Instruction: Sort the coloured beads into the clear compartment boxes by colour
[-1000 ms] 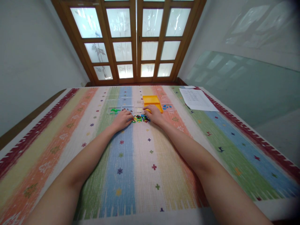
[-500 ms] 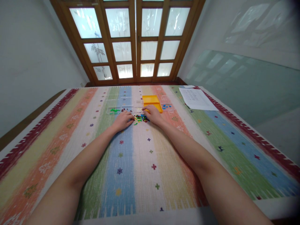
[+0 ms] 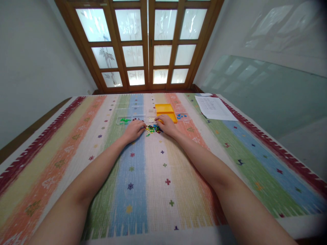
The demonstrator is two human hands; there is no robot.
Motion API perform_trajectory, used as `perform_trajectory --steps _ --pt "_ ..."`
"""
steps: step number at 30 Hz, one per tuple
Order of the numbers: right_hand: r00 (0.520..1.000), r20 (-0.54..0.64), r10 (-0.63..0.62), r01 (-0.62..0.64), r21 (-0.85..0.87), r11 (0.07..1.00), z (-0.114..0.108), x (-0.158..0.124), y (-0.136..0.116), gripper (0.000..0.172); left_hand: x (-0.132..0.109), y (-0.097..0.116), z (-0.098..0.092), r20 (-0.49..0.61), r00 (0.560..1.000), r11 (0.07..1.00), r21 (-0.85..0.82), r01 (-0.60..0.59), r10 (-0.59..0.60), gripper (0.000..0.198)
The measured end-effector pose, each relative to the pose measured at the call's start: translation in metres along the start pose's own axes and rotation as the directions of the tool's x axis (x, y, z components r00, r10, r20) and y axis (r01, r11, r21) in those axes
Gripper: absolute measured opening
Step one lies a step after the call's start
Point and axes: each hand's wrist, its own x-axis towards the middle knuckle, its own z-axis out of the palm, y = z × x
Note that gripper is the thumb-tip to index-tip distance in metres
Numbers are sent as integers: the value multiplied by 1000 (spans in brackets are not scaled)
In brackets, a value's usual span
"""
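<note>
A loose heap of tiny multicoloured pieces (image 3: 153, 129) lies on the striped tablecloth between my hands. At its left edge is my left hand (image 3: 135, 131), thumb and fingers drawn together; anything between them is too small to make out. My right hand (image 3: 166, 124) lies over the right side of the heap, fingertips bent together near a small clear box with pale pieces (image 3: 151, 119). What those fingertips hold, if anything, does not show. Beyond my left hand are a clear box of green pieces (image 3: 124, 120) and one of dark pieces (image 3: 138, 119), partly covered by that hand.
An opened yellow box (image 3: 165, 108) sits just beyond my right hand. To its right, a clear box holds blue pieces (image 3: 182, 116). Printed paper (image 3: 216, 108) lies at the far right of the tablecloth (image 3: 155, 190). Wooden glazed doors (image 3: 148, 44) stand behind the table.
My left hand's fingers have shifted slightly and drawn closer together at the heap's edge. The right hand looks almost unmoved.
</note>
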Motion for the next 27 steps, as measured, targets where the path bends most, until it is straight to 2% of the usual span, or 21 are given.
perform_trajectory --steps 4,12,17,21,25,27 --pt "1000 -7 -12 13 12 1000 1 0 2 16 0 -7 -1 -112 979 985 -44 168 -172 15" --pt "999 -9 -35 35 18 999 2 -1 2 15 -6 -25 -1 -277 913 953 -138 270 -299 23" --pt "999 -2 -43 43 13 999 2 -1 1 15 -7 -31 2 -303 883 934 -133 333 -358 32" --pt "997 13 -78 78 -15 997 1 -2 -7 16 -8 -33 5 -296 888 936 -118 332 -352 40" --pt "983 86 -160 165 -52 985 3 -3 -23 16 -8 -32 6 -280 891 933 -109 342 -359 42" --pt "961 154 -230 240 -48 970 5 -4 -32 18 -8 -30 6 -282 891 934 -111 339 -357 40"
